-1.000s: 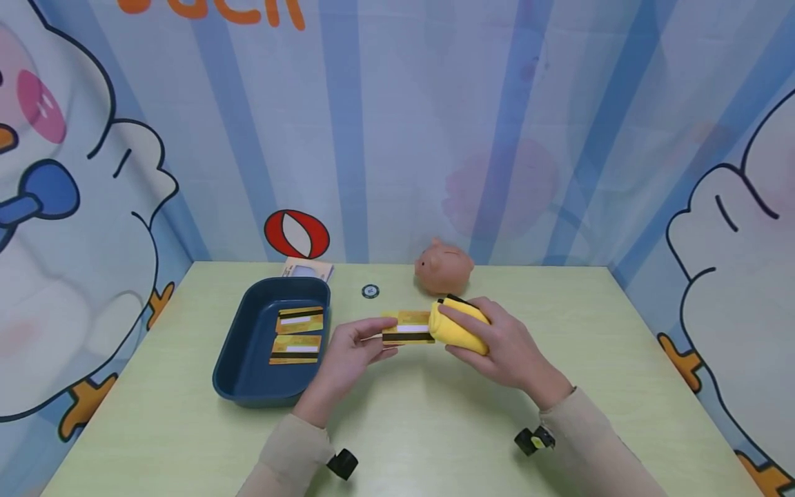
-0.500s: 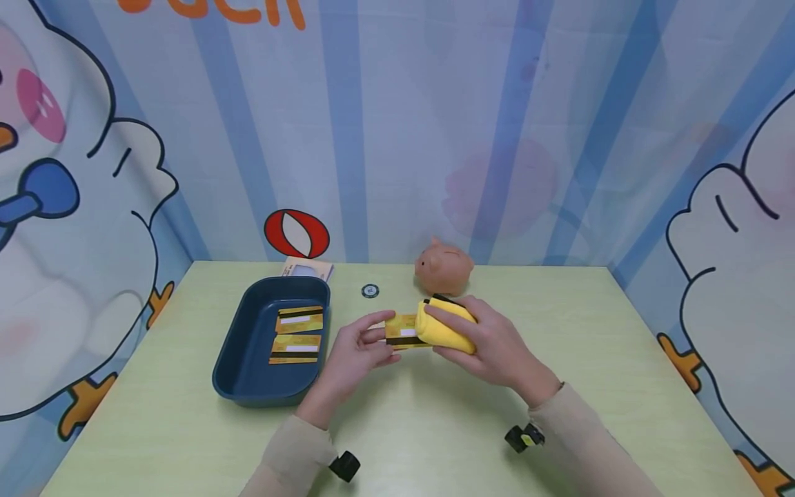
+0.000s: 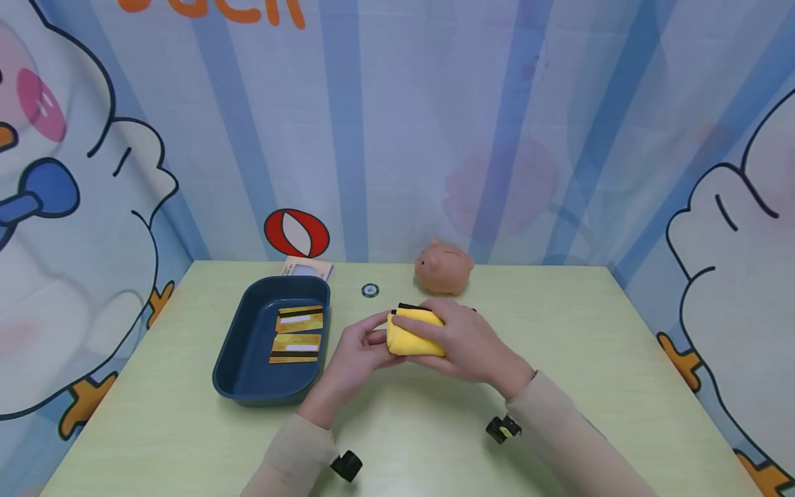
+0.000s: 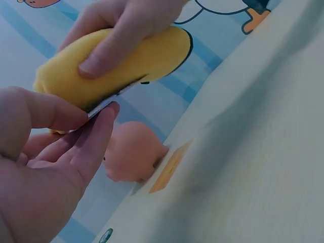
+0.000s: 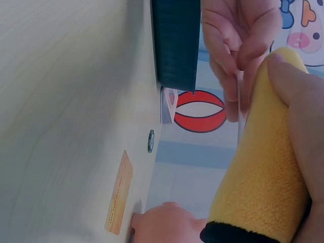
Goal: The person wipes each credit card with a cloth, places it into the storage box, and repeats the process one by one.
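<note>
My left hand [image 3: 355, 355] pinches a gold bank card by its left end, held above the table. A folded yellow cloth [image 3: 413, 337] with black edging lies over the card's upper face and hides it in the head view. My right hand [image 3: 468, 338] grips this cloth, fingers across its top. Seen from the left wrist, only a thin strip of the card [image 4: 103, 104] shows beneath the cloth [image 4: 116, 66]. Both hands are close together, with the cloth's left end right at my left fingertips.
A dark blue tray [image 3: 239, 376] on the left holds two gold cards [image 3: 295, 348]. Behind are a pink piggy bank [image 3: 444, 268], a round chip [image 3: 370, 290] and a pale booklet [image 3: 319, 268]. Another orange-gold card [image 5: 119, 195] lies on the table near the piggy bank.
My right hand has slid the cloth leftward along the card to my left fingertips, covering the part that showed before. My left hand has stayed nearly in place.
</note>
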{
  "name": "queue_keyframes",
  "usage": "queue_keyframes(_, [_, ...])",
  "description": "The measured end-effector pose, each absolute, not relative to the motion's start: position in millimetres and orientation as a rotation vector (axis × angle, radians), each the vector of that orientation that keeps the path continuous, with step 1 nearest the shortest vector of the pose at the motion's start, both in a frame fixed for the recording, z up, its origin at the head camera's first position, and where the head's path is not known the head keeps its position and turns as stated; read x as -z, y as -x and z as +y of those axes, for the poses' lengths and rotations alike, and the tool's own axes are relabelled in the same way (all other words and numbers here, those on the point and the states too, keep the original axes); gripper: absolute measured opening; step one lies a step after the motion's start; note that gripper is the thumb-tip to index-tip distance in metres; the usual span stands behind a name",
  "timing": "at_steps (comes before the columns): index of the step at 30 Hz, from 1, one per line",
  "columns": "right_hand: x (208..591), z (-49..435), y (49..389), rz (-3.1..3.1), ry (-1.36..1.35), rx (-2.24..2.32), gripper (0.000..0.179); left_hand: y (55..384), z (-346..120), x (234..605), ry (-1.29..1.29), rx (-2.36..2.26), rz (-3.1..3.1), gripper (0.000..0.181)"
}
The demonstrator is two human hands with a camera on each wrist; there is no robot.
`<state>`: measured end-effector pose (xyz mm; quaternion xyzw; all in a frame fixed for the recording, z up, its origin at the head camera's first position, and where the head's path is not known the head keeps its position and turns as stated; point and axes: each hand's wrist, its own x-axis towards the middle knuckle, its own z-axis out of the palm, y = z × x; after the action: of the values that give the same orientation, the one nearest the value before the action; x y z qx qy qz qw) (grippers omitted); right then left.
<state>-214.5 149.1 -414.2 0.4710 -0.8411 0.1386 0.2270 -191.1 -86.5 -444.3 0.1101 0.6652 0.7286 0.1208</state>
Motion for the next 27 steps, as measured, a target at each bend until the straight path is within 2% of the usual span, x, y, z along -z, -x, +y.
queue_keyframes(7, [418, 143, 215, -2.325, -1.316, -0.337, 0.060, 191, -90, 443, -0.318, -2.119, 1.921, 0.062])
queue_keyframes(14, [422, 137, 210, -2.314, -1.260, -0.354, 0.068, 189, -87, 440, -0.294, -2.182, 1.863, 0.064])
queue_keyframes(22, [422, 133, 208, -2.299, -1.202, -0.280, 0.059, 189, -86, 438, -0.278, -2.203, 1.871, 0.065])
queue_keyframes(27, [418, 134, 209, -2.273, -1.215, -0.253, 0.060, 187, -87, 437, -0.252, -2.237, 1.863, 0.063])
